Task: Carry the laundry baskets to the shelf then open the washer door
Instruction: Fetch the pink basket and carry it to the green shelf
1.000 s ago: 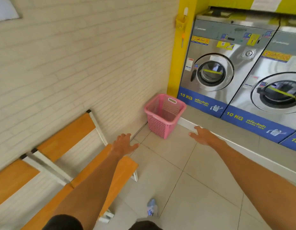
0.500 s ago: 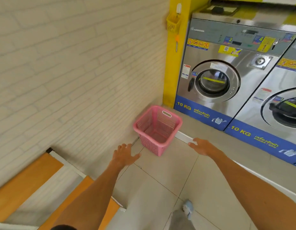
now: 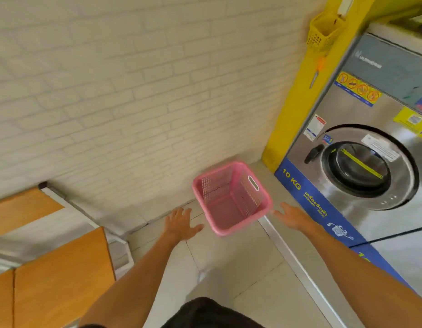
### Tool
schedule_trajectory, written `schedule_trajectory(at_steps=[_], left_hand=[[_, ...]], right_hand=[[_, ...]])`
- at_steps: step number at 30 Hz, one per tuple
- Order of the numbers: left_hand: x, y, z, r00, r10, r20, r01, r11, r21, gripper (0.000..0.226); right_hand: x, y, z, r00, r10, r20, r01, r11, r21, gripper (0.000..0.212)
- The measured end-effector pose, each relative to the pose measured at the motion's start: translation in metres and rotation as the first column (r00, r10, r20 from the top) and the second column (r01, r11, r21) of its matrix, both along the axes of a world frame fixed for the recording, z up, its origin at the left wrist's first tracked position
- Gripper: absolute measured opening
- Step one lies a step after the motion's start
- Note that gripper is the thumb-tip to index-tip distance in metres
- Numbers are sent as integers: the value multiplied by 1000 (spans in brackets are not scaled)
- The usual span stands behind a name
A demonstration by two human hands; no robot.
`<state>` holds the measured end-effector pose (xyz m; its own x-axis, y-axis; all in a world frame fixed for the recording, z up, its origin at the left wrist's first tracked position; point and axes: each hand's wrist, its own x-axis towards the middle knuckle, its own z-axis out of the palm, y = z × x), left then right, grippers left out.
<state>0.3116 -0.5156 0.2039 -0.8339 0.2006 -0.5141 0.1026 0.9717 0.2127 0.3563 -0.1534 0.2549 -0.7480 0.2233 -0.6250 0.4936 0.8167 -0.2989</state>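
A pink mesh laundry basket (image 3: 231, 200) stands empty on the tiled floor in the corner by the brick wall. My left hand (image 3: 180, 224) is open, fingers spread, just left of the basket's near corner and apart from it. My right hand (image 3: 292, 216) is open at the basket's right corner, fingertips close to the rim. The steel 10 KG washer (image 3: 361, 166) stands at right with its round door (image 3: 368, 166) closed and a dark handle on the door's left.
An orange slatted bench (image 3: 61, 268) with a white frame sits at lower left against the wall. A raised grey step (image 3: 297, 256) runs under the washers. A small yellow basket (image 3: 323, 31) hangs on the yellow pillar.
I have come closer to the basket. Both hands have reached forward and now flank it, the right one nearly at its rim. The view has tilted down and left.
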Motion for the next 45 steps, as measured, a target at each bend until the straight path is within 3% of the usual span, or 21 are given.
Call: schedule_trajectory(at_steps=[4, 10, 15, 23, 25, 28, 31, 36, 41, 45], left_hand=[[-36, 24, -19, 992, 120, 33, -120, 993, 4, 93], [-86, 66, -50, 967, 244, 69, -246, 969, 11, 89], [-109, 105, -86, 889, 433, 150, -446, 893, 64, 90], [-141, 160, -259, 596, 763, 251, -801, 585, 124, 98], [-155, 168, -303, 576, 783, 235, -817, 559, 139, 91], [-166, 173, -367, 579, 800, 158, -815, 562, 140, 85], [-177, 176, -396, 484, 872, 66, -864, 466, 190, 77], [-187, 174, -373, 402, 915, 16, -894, 389, 223, 65], [-138, 168, -275, 315, 949, 19, -917, 299, 263, 64], [-75, 149, -168, 167, 986, -22, -939, 166, 301, 62]], right_hand=[[-71, 20, -10, 997, 76, -7, -77, 996, -42, 65], [-155, 39, -49, 998, 59, 8, -57, 990, -130, 61], [-201, 77, -105, 995, 96, 40, -90, 988, -124, 59], [-304, 129, -288, 987, 149, 61, -147, 989, -33, 75], [-328, 134, -332, 992, 110, 62, -107, 993, -57, 78], [-350, 139, -395, 992, 103, 76, -95, 989, -109, 69], [-357, 142, -428, 986, 150, 66, -145, 986, -84, 50], [-356, 138, -417, 984, 174, 36, -175, 985, 4, 37], [-342, 127, -334, 967, 253, 25, -253, 967, 21, 34], [-349, 76, -225, 926, 377, 9, -375, 924, -75, 68]])
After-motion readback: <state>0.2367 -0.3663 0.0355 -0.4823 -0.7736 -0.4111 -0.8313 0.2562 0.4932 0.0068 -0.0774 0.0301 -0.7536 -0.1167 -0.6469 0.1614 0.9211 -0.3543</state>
